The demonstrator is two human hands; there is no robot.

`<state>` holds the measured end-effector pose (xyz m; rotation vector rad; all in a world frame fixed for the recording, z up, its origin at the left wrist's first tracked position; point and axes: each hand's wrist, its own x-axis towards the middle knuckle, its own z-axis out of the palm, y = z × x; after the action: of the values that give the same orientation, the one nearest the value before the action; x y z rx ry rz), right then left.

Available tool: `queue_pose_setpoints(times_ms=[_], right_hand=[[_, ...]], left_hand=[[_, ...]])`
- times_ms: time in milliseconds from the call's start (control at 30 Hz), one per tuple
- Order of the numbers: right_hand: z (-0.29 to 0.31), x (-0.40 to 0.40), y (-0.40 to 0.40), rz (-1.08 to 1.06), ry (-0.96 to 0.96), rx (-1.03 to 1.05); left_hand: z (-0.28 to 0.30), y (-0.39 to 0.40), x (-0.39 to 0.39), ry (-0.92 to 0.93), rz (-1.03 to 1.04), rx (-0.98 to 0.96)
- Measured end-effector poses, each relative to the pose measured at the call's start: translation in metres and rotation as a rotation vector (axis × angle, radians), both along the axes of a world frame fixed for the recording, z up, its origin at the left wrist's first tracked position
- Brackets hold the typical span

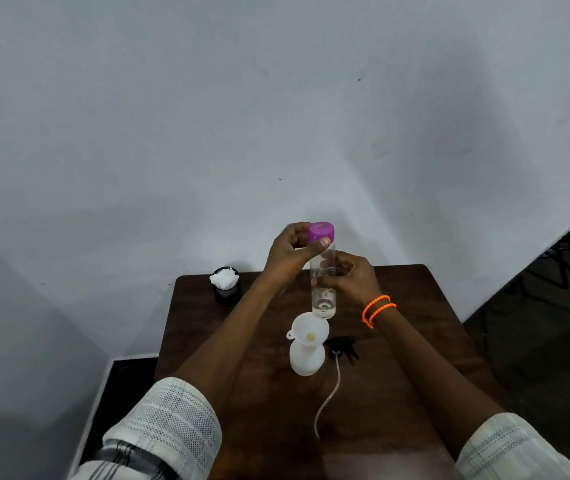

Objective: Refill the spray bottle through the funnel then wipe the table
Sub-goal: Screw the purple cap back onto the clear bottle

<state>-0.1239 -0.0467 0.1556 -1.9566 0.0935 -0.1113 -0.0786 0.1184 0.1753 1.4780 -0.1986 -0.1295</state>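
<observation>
The refill is set up but, judging by what shows, the pouring is either not begun or nearly finished, and which of the two cannot be told. The white spray bottle (307, 359) stands upright near the middle of the dark wooden table (415, 306) with a white funnel (310, 328) seated in its neck, and its black trigger head (342, 346) lies just beside it on the right, its clear dip tube (328, 400) trailing toward the near edge. Behind the funnel the person holds a clear water bottle (323, 282) upright above the table, with only a little liquid visible at its bottom. The left hand (294, 252) is curled round the purple cap (321, 231), thumb pressed against its side, as if turning it; the right hand (349, 277), with orange bead bracelets (378, 310) at the wrist, wraps the bottle's clear body to steady it. Whether the cap is coming off or going on cannot be told. How full the opaque spray bottle is also stays hidden. Still to do, at the least: lift out the funnel, screw the trigger head back on, and wipe the table. A black cup holding white tissue (225, 279) waits untouched at the far left corner, likely for that wiping.
</observation>
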Motion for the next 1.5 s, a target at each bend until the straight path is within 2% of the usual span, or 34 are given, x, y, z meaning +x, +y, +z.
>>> queue_pose_setpoints(times_ms=[267,533,700,933,1300,1500], right_hand=[[-0.002,0.000,-0.002,-0.018,0.018,0.005],[-0.003,0.002,0.000,-0.017,0.004,-0.013],[-0.002,0.004,-0.001,-0.023,0.007,0.000],[-0.001,0.005,0.007,-0.026,0.003,-0.030],[0.012,0.022,0.002,0.067,-0.007,-0.107],[0.011,0.051,0.010,0.159,0.017,-0.225]], left_hand=[[-0.002,0.000,0.005,0.112,0.044,-0.106],[-0.002,-0.002,-0.001,-0.062,-0.026,-0.006],[-0.002,-0.001,0.004,0.038,0.020,-0.011],[-0.003,-0.005,-0.001,-0.052,0.092,0.013],[0.011,0.010,0.006,-0.148,-0.020,0.044],[0.002,0.021,0.023,-0.197,0.049,0.153]])
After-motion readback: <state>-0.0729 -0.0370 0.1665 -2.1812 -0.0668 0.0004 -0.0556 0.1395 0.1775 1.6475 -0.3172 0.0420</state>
